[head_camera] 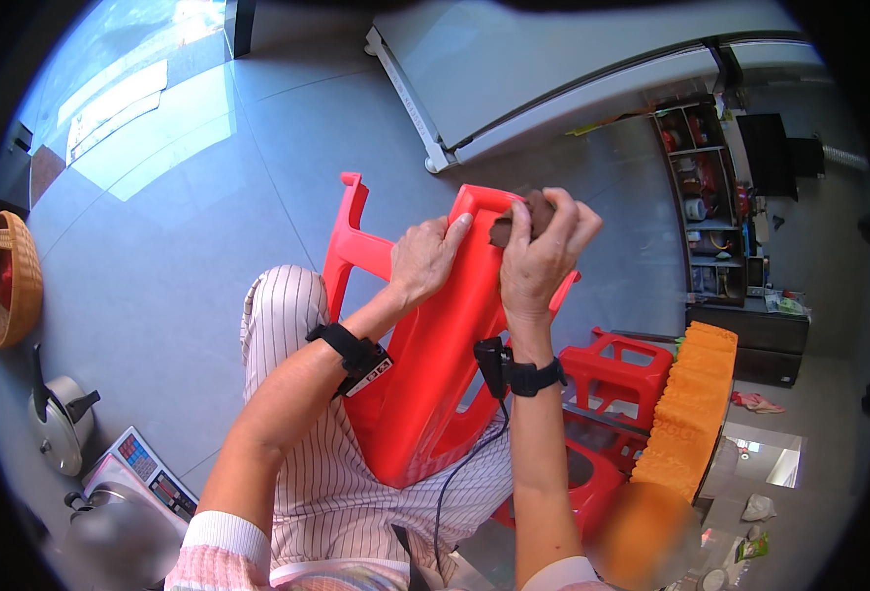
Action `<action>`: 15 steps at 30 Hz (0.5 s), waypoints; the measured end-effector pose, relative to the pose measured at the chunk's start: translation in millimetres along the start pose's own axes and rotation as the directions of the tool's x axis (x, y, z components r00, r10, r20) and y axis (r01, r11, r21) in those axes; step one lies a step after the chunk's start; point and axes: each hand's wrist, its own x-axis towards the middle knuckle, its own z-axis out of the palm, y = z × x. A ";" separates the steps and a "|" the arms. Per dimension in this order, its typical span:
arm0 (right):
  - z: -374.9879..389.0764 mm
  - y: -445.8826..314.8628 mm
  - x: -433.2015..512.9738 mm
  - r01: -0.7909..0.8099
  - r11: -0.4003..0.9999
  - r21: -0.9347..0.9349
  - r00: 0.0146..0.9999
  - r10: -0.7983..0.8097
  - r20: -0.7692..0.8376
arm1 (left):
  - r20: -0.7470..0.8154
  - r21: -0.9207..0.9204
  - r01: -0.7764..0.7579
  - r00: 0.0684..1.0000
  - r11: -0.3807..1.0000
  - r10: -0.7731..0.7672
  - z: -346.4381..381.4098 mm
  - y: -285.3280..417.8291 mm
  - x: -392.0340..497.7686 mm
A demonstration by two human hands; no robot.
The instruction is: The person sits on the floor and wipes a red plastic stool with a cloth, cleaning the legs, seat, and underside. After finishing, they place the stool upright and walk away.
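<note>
A red plastic stool (435, 318) lies tipped across the person's lap, one of its legs pointing away. My left hand (426, 255) grips the edge of that leg, thumb on top. In my right hand (542, 255) is a crumpled brown cloth (534, 214), pinched between thumb and fingers and touching the leg near its far end. Both wrists wear black straps with small devices, and a black cable hangs from the right one.
More red plastic stools (619, 369) stand at the right beside an orange-covered table (689, 399). At left are a wicker basket (25, 288), a pressure cooker (62, 428) and a scale (147, 473). A white-framed appliance (538, 66) stands ahead; shelves (708, 199) are at right.
</note>
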 end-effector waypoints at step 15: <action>-21.7 -20.5 -17.2 0.194 0.980 -0.046 0.903 -0.160 0.398 | -0.051 -0.320 -0.007 0.999 0.947 -0.010 5.8 -28.1 15.1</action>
